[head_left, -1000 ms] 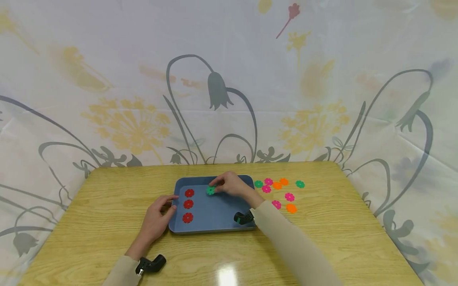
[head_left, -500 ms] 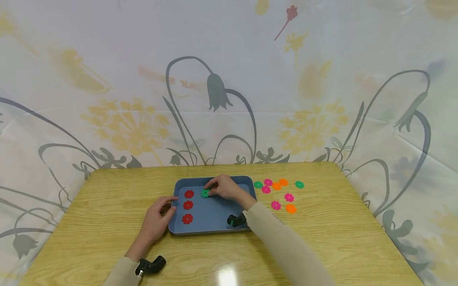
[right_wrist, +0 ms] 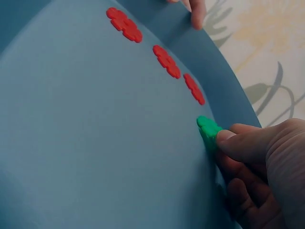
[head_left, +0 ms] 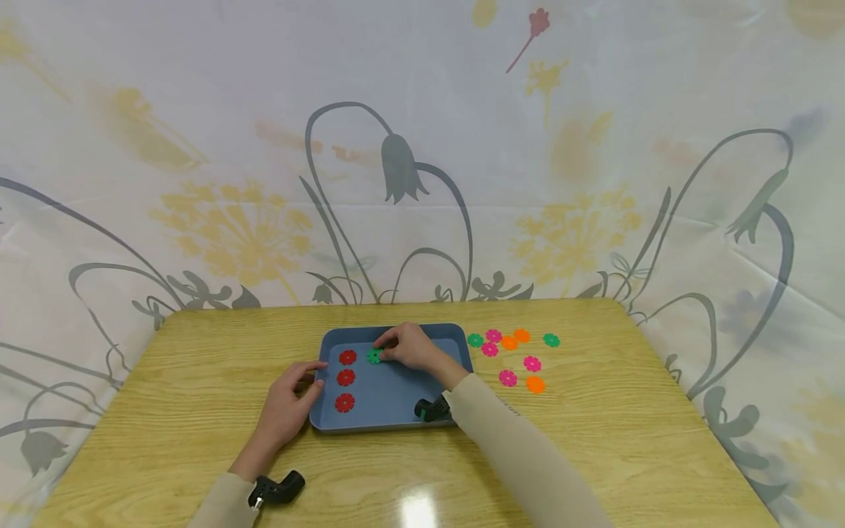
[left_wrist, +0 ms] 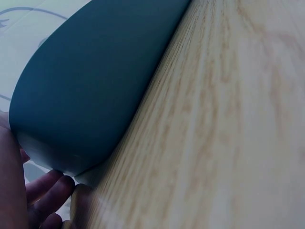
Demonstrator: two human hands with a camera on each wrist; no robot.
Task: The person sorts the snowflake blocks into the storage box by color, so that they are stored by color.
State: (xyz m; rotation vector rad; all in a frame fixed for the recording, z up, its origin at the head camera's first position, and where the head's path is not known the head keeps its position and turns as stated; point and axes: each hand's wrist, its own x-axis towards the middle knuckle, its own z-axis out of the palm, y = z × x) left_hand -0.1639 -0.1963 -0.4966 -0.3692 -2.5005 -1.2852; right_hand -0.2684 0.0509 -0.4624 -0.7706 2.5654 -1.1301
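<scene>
My right hand (head_left: 411,347) pinches a green notched, flower-shaped plastic disc (head_left: 374,356) between thumb and fingers, close over the floor of the blue tray (head_left: 396,396). In the right wrist view the green disc (right_wrist: 208,129) tilts, its free edge low at the tray floor. A column of three red discs (head_left: 346,378) lies along the tray's left side; the farthest red disc (right_wrist: 194,89) is nearest the green one. My left hand (head_left: 285,403) rests at the tray's left rim, fingertips over it. In the left wrist view its loosely bent fingers (left_wrist: 50,191) stay outside the tray wall (left_wrist: 90,95).
Right of the tray, pink discs (head_left: 507,378), orange discs (head_left: 535,385) and green discs (head_left: 551,340) lie scattered on the wooden table (head_left: 218,352). A flower-patterned curtain (head_left: 422,147) hangs behind the table and at its sides.
My right hand has moved left across the tray with the green disc, which now lies beside the farthest red disc. The left hand has stayed at the rim.
</scene>
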